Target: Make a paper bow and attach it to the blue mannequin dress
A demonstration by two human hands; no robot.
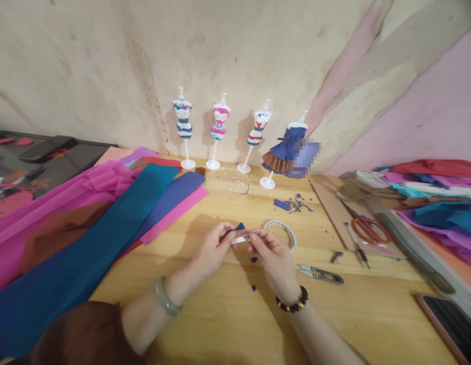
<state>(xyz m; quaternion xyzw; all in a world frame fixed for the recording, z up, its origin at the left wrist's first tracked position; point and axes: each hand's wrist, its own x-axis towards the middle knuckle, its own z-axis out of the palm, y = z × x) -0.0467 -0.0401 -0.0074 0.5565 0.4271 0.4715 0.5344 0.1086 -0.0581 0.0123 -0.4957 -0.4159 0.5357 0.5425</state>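
Observation:
Above the wooden tabletop, my left hand (pixel 215 246) is closed in a pinch on a small dark blue crepe paper piece (pixel 240 226). A short white strip (pixel 240 239), which looks like tape, spans the gap between my hands. Its right end is pinched by the fingertips of my right hand (pixel 272 256). Just behind my right hand lies a roll of tape (pixel 289 234). Thread snips (pixel 321 274) rest to the right of that hand. Two tiny dark blue scraps (pixel 254 259) lie below my fingers.
Long crepe paper sheets (pixel 144 203) cover the left side. Several small dress forms (pixel 182 121) stand along the wall, one wearing a blue and brown paper dress (pixel 283 152). A clear round dish (pixel 227 183), orange-handled scissors (pixel 371 230), a pen (pixel 360 251) and a phone (pixel 448 324) lie about.

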